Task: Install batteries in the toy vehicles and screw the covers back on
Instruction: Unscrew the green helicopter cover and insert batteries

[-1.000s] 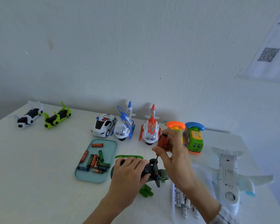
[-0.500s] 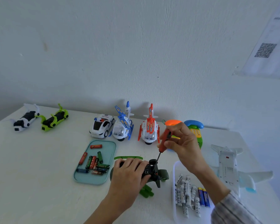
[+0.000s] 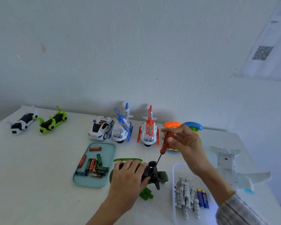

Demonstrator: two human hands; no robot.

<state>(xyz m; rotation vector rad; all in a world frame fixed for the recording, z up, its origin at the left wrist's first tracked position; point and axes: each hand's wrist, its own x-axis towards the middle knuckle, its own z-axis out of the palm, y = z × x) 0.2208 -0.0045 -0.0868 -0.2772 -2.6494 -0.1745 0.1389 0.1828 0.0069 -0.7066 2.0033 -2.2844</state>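
Near the front edge of the white table point(image 3: 39, 159), the left hand point(image 3: 128, 177) grips the dark green toy helicopter point(image 3: 154, 176), belly up, pinning it down. Compared with a second ago, the right hand point(image 3: 185, 143) has lifted back and regripped the orange-handled screwdriver point(image 3: 166, 142) higher up, fingers pinched round the handle, and the shaft now leans down toward the black underside. Looks like the tip sits in the cover screw, though it's too small to really tell. So I'd guess the screwing is still ongoing. Fresh white and blue batteries point(image 3: 188, 195) wait in the clear tray point(image 3: 173, 169) just beside.
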